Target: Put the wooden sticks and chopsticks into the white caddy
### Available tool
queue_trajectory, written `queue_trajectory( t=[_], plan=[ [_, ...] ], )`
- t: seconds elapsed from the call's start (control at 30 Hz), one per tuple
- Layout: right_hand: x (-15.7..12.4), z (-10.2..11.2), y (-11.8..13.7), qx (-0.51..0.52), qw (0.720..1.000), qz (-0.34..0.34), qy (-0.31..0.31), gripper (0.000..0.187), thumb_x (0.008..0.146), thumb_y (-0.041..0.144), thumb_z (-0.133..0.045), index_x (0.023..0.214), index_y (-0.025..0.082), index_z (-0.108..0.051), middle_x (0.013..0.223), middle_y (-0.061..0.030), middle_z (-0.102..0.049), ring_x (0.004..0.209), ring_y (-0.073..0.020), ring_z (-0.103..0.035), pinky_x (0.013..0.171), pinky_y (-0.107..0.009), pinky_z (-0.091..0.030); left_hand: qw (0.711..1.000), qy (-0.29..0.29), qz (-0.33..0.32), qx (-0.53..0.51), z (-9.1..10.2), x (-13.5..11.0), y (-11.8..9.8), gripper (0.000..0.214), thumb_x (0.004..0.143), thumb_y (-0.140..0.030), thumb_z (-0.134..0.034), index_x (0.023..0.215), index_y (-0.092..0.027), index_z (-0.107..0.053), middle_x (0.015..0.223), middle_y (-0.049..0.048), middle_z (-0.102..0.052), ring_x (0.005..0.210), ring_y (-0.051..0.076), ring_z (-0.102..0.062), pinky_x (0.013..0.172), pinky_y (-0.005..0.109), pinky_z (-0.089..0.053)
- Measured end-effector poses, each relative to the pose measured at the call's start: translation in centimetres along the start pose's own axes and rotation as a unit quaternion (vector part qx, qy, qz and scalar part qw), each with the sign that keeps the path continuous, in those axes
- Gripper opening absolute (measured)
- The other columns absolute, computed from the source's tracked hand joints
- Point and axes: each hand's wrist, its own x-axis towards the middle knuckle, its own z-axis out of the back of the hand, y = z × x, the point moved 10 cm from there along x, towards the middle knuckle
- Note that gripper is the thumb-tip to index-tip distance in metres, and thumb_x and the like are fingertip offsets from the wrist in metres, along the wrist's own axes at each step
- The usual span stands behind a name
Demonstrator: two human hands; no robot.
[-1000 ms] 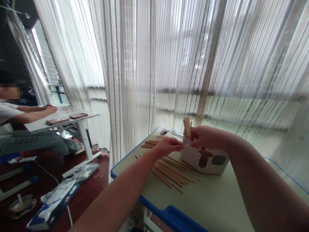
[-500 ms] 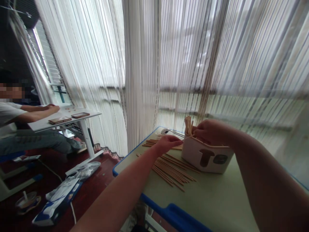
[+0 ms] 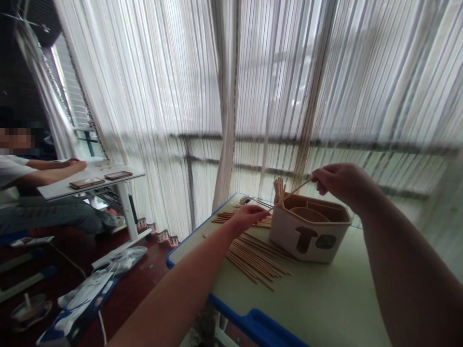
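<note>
A thin wooden chopstick (image 3: pixel 299 186) slants between my two hands, over the left corner of a white and tan divided holder (image 3: pixel 287 239). My right hand (image 3: pixel 336 180) pinches its upper right end above the holder. At its lower left end, beside the holder, my left hand (image 3: pixel 251 217) is closed with the fingertips on it. A bunch of chopsticks (image 3: pixel 279 187) stands upright in the holder's left corner; the wider compartments show no chopsticks. Many more chopsticks (image 3: pixel 249 260) lie spread on the table, partly hidden by my left forearm.
Behind my left hand, a metal utensil (image 3: pixel 248 199) lies on the pale, blue-edged table (image 3: pixel 318 299). Sheer curtains (image 3: pixel 267 96) hang beyond. At left, another person sits at a white table (image 3: pixel 58 188); a box and plastic bag (image 3: pixel 126 260) lie on the floor.
My right hand has risen up and right out of the holder, and the chopstick now shows stretched between both hands. My left hand stays nearly in place. The view has shifted slightly.
</note>
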Motion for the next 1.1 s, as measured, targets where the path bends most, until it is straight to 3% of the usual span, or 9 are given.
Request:
queue_trajectory(
  t=[0.13, 0.3, 0.43, 0.67, 0.97, 1.1],
  plan=[
    [-0.1, 0.4, 0.3, 0.035, 0.999, 0.009, -0.030, 0.027, 0.074, 0.034, -0.051, 0.064, 0.015, -0.066, 0.058, -0.0051, -0.066, 0.051, -0.0127, -0.055, 0.052, -0.025, -0.040, 1.000, -0.003, 0.011, -0.016, 0.0, 0.0, 0.1, 0.048, 0.059, -0.052, -0.076, 0.086, -0.012, -0.071, 0.068, -0.0007, -0.058, 0.059, 0.006, -0.046, 0.057, 0.022, -0.034],
    [0.1, -1.3, -0.2, 0.180, 0.983, -0.016, 0.017, 0.017, 0.072, 0.024, -0.057, 0.083, 0.013, -0.065, 0.072, -0.0089, -0.068, 0.059, -0.0143, -0.059, 0.045, -0.022, -0.041, 1.000, 0.001, 0.008, -0.014, -0.1, -0.2, -0.2, 0.047, 0.060, -0.050, -0.076, 0.088, -0.012, -0.072, 0.070, 0.0006, -0.059, 0.061, 0.007, -0.046, 0.059, 0.023, -0.034],
    [0.2, -2.3, -0.6, 0.270, 0.961, -0.054, 0.021, 0.012, 0.074, 0.019, -0.057, 0.082, 0.012, -0.063, 0.076, -0.0109, -0.067, 0.059, -0.0127, -0.058, 0.044, -0.021, -0.044, 0.999, 0.004, 0.015, -0.030, -0.2, -0.3, -0.2, 0.048, 0.061, -0.049, -0.077, 0.091, -0.011, -0.072, 0.069, 0.0008, -0.058, 0.062, 0.007, -0.046, 0.060, 0.023, -0.035],
    [0.2, 1.4, -2.3, 0.265, 0.954, -0.061, -0.128, 0.011, 0.070, 0.018, -0.058, 0.077, 0.013, -0.066, 0.063, -0.0053, -0.062, 0.046, -0.0092, -0.051, 0.039, -0.020, -0.040, 0.998, -0.007, 0.034, -0.054, 0.1, 0.1, 0.7, 0.052, 0.060, -0.051, -0.076, 0.095, -0.013, -0.072, 0.072, 0.0005, -0.057, 0.062, 0.006, -0.046, 0.061, 0.023, -0.037],
    [0.1, 2.6, -3.4, 0.294, 0.943, -0.085, -0.129, 0.011, 0.063, 0.014, -0.059, 0.069, 0.014, -0.067, 0.054, -0.0021, -0.059, 0.044, -0.0099, -0.051, 0.036, -0.020, -0.037, 0.998, 0.003, 0.022, -0.050, -0.1, 0.0, 0.5, 0.045, 0.063, -0.050, -0.075, 0.089, -0.013, -0.073, 0.072, 0.0018, -0.057, 0.063, 0.007, -0.046, 0.061, 0.023, -0.035],
    [-0.9, 4.7, -2.9, 0.223, 0.954, -0.061, -0.190, 0.017, 0.065, 0.020, -0.056, 0.073, 0.017, -0.070, 0.055, -0.0017, -0.059, 0.044, -0.0105, -0.051, 0.040, -0.023, -0.037, 0.998, -0.003, 0.041, -0.048, 0.1, -0.1, 0.8, 0.041, 0.064, -0.048, -0.075, 0.088, -0.014, -0.073, 0.075, 0.0020, -0.059, 0.065, 0.007, -0.048, 0.062, 0.023, -0.036]
  ],
)
